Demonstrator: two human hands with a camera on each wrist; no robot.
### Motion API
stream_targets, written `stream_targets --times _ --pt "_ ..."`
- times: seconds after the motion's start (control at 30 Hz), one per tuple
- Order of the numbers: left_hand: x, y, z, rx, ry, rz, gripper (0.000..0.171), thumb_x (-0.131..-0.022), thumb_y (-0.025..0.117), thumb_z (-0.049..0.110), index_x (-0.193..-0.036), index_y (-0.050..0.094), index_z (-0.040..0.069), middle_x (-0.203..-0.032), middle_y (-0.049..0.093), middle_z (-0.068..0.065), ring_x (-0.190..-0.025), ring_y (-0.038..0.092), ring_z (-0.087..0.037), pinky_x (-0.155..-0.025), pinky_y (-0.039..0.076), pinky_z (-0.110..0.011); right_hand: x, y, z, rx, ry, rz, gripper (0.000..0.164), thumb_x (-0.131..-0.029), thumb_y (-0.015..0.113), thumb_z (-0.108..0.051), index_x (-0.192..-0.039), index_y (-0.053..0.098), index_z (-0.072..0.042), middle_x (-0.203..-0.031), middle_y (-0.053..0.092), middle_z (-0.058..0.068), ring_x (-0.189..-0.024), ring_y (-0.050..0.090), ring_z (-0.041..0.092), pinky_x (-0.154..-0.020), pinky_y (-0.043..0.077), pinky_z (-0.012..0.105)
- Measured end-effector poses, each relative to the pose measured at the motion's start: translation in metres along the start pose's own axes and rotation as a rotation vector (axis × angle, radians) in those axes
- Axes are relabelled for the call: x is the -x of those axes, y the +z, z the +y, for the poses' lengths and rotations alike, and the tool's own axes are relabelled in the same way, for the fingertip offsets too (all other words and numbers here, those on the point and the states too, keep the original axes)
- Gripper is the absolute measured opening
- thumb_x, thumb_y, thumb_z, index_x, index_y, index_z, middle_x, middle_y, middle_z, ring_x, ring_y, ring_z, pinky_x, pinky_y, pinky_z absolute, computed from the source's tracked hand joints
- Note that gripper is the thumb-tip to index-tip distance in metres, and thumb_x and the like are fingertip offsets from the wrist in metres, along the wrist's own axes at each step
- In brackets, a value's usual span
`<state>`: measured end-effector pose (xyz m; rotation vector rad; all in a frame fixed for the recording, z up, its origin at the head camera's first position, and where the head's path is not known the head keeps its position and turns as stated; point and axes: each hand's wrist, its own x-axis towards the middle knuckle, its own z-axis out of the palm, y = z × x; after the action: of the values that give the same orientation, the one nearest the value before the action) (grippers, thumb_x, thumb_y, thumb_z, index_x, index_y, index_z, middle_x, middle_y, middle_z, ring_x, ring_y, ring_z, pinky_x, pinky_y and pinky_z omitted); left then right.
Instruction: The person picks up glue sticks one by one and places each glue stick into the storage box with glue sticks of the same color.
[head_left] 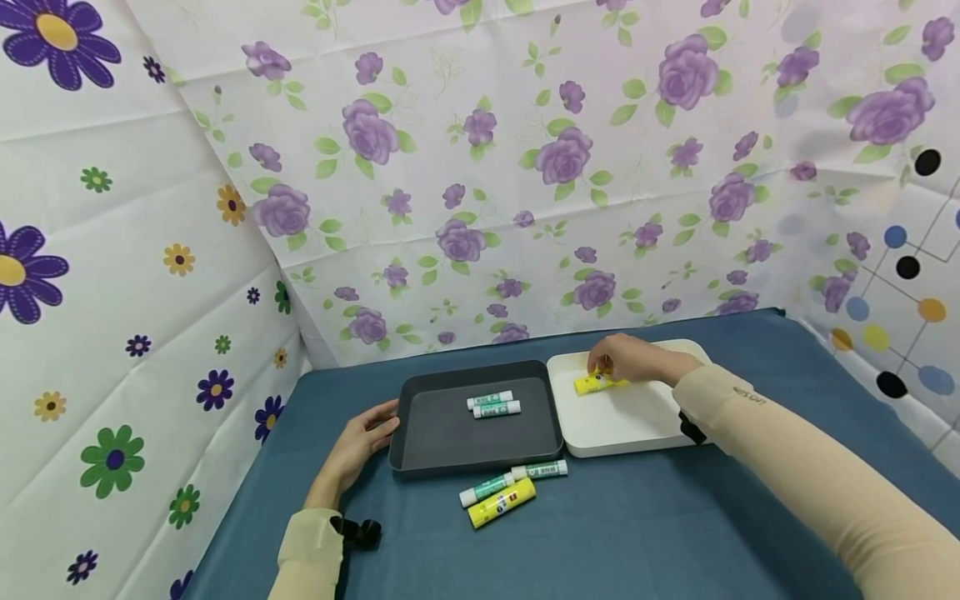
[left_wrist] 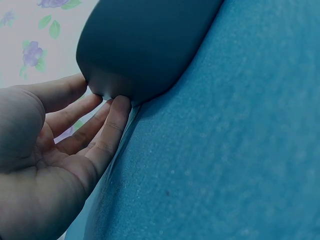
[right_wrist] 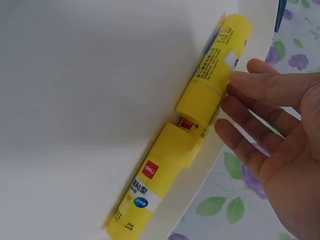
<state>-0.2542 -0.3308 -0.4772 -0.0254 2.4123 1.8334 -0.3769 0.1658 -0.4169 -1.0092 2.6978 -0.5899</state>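
Observation:
My left hand [head_left: 358,446] touches the left side of a dark grey tray [head_left: 442,461]; in the left wrist view its fairly straight fingers and thumb meet the tray's outer wall [left_wrist: 145,45]. My right hand [head_left: 626,357] reaches into a white tray [head_left: 630,429], by a yellow glue stick [head_left: 592,383]. In the right wrist view, the thumb and fingertips sit right beside the upper yellow glue stick [right_wrist: 207,75], fingers loosely bent. A lower yellow glue stick [right_wrist: 142,185] lies end to end with it along the tray wall, and another is partly hidden under them.
Two white-and-green glue sticks [head_left: 497,409] lie side by side in the dark tray. In front of that tray, on the blue cloth [head_left: 600,533], are two more white-and-green sticks [head_left: 487,490] and a yellow glue stick [head_left: 502,502]. Flowered sheets [head_left: 465,167] rise behind.

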Motion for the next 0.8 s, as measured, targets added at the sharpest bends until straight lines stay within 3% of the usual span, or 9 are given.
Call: stream_targets --times 0.17,0.53,0.8 --pt "-0.001 0.001 0.000 0.015 -0.017 0.009 0.050 -0.109 0.059 0.019 -0.157 0.048 0.009 -0.144 0.052 -0.019 -0.134 0.053 -0.032 -0.110 0.050 -0.043 0.002 -0.005 -0.001 -0.031 0.029 -0.002 0.041 -0.083 0.062 0.018 -0.114 0.078 -0.005 -0.100 0.069 0.007 -0.090 0.057 0.022 -0.083 0.053 0.040" --pt "-0.002 0.002 0.001 0.007 -0.021 0.011 0.050 -0.109 0.059 0.019 -0.157 0.047 0.010 -0.144 0.051 -0.019 -0.134 0.052 -0.032 -0.112 0.049 -0.045 0.020 -0.016 -0.020 -0.217 -0.046 0.016 0.034 -0.091 0.068 0.010 -0.123 0.074 0.001 -0.121 0.071 0.020 -0.113 0.064 0.041 -0.097 0.057 0.051" --pt "0.000 0.001 0.001 -0.002 -0.013 0.010 0.052 -0.109 0.059 0.021 -0.158 0.046 0.009 -0.146 0.049 -0.020 -0.135 0.051 -0.033 -0.112 0.048 -0.046 0.042 -0.022 -0.047 -0.428 -0.119 0.013 0.031 -0.098 0.069 0.002 -0.127 0.073 -0.006 -0.126 0.070 0.014 -0.120 0.062 0.045 -0.095 0.060 0.037"
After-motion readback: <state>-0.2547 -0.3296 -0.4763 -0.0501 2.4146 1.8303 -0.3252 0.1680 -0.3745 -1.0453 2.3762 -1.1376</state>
